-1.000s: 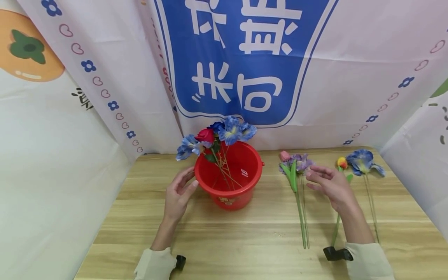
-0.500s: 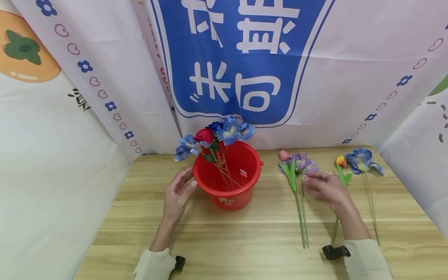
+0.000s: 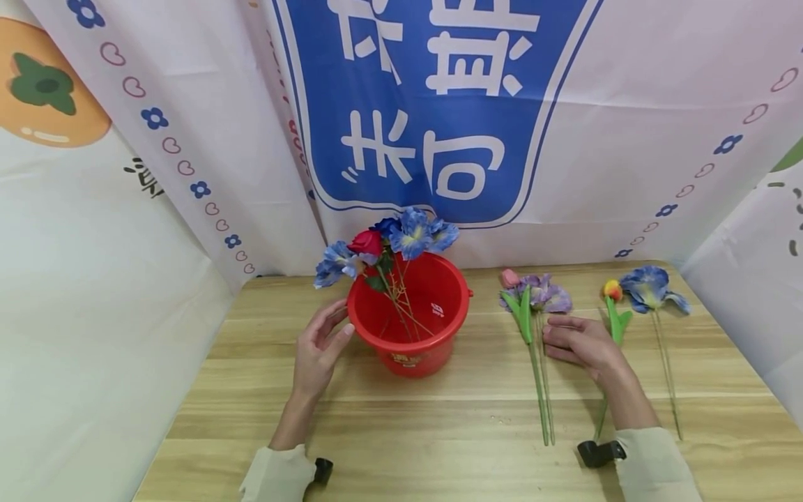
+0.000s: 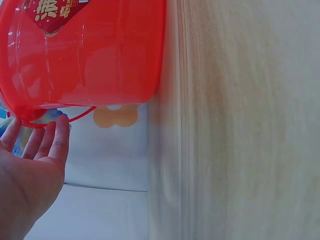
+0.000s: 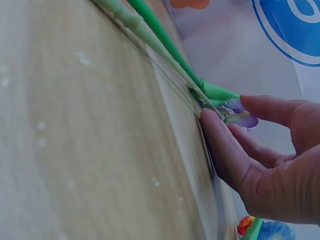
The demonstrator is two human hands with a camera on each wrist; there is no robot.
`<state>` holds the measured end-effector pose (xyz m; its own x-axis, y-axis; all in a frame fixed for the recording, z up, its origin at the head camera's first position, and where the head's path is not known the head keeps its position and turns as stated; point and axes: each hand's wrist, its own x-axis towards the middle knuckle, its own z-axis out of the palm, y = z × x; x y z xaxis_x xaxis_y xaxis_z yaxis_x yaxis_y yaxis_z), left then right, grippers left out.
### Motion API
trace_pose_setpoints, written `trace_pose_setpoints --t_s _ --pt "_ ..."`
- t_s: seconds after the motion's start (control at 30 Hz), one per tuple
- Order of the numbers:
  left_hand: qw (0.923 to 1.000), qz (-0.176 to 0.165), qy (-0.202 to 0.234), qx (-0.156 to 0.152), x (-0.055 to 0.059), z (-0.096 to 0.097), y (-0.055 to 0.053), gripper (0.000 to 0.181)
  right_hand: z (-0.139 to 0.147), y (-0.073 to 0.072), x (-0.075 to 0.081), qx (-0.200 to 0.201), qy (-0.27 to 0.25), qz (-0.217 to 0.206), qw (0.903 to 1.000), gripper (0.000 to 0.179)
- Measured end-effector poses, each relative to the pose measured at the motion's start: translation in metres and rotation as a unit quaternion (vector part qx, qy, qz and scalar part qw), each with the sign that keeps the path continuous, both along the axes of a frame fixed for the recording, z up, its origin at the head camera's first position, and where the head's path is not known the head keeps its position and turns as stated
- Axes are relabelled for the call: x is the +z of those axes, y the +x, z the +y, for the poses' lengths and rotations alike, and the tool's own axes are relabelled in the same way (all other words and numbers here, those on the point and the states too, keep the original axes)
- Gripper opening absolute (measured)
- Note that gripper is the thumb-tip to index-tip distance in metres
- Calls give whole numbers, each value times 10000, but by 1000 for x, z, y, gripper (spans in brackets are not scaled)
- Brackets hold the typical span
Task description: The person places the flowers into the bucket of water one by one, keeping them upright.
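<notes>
A: Left hand (image 3: 315,361)?
B: Fingers loosely spread at red bucket (image 3: 433,357), centre frame; nothing gripped.
A: Right hand (image 3: 586,343)?
B: Fingers parted, empty, beside purple iris (image 3: 548,294), right of centre.
A: Text?
B: Blue banner (image 3: 419,104): 未, 可.

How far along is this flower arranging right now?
Looks done: a red rose and some blue flowers lean in the red bucket.
In hand: left hand at the bucket's side; right hand by the stem of the purple flower, not gripping it.
Probably left: that flower, a pink tulip, a yellow-red tulip and another blue flower, all lying on the table.
</notes>
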<state>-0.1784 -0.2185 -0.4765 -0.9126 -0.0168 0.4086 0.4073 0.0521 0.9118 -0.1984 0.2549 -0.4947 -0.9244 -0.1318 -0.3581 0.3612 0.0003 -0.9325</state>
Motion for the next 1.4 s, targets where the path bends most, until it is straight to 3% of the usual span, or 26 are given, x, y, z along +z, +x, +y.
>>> trace_pose_setpoints --t_s 0.27,0.5,0.83,1.4 --pt "10000 8 -13 -7 0 0 0 46 -2 1 -1 155 82 35 9998 69" --pt "10000 -28 8 -18 1 1 0 47 -2 0 0 -68 132 -3 9999 70" --pt "10000 -4 -21 -17 1 0 0 47 1 5 19 -186 520 382 9977 69" --pt "9999 39 -110 -13 -1 -1 1 47 -8 16 49 -311 220 990 9944 59"
